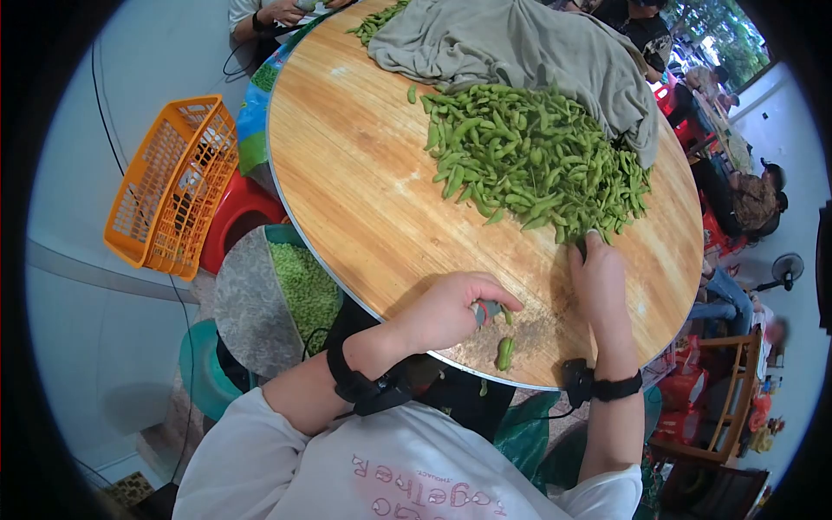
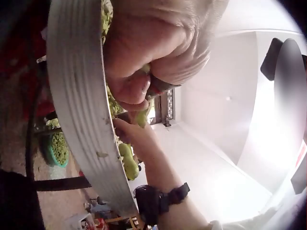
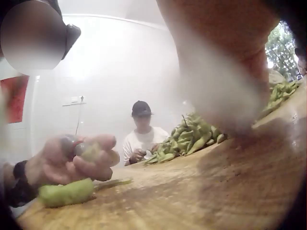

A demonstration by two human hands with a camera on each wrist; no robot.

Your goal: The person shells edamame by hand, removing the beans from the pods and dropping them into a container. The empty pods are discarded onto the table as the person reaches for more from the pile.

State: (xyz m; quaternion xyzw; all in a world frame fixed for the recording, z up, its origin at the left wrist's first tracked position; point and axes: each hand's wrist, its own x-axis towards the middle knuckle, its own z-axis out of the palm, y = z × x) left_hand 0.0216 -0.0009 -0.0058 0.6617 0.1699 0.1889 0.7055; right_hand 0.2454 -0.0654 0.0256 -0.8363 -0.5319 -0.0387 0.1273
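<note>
My left hand (image 1: 451, 310) is over the near part of the round wooden table, its fingers curled round a green soybean pod (image 3: 91, 152). A small dark grey object with a red band (image 1: 487, 312) also sits in that hand, mostly covered by the fingers. Another soybean pod (image 1: 504, 354) lies on the table close to the front edge, just below the left hand. My right hand (image 1: 600, 282) reaches to the near edge of a heap of soybean pods (image 1: 529, 156), fingertips down among them. What its fingers hold I cannot tell.
A grey-green cloth (image 1: 511, 43) covers the far side of the heap on the table (image 1: 347, 173). Left of the table stand an orange plastic basket (image 1: 169, 186), a red stool (image 1: 238, 221) and a container of shelled beans (image 1: 303, 286). Across the table sits a person in a cap (image 3: 142, 129).
</note>
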